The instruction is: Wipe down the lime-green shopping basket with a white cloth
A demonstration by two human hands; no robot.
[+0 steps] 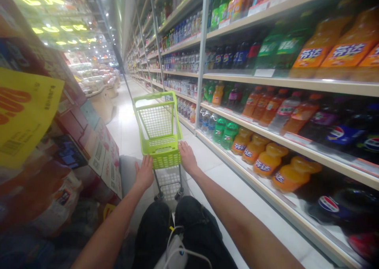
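A lime-green plastic shopping cart [166, 160] stands upright on the aisle floor in front of my knees, its basket showing nothing inside. My left hand [144, 172] rests against the basket's near left corner, fingers stretched out and thumb apart. At the near right corner, my right hand [187, 157] touches the basket's side with its fingers extended. Neither hand is wrapped round the cart. Dark legs or frame bars run down from the basket to small wheels.
Shelves [284, 79] of soft drink bottles line the right side, orange bottles [268, 158] on the lowest level. Stacked cartons [102, 158] and a yellow price sign [28, 117] crowd the left. Pale floor tiles [127, 119] run ahead. A white cable [189, 253] lies over my lap.
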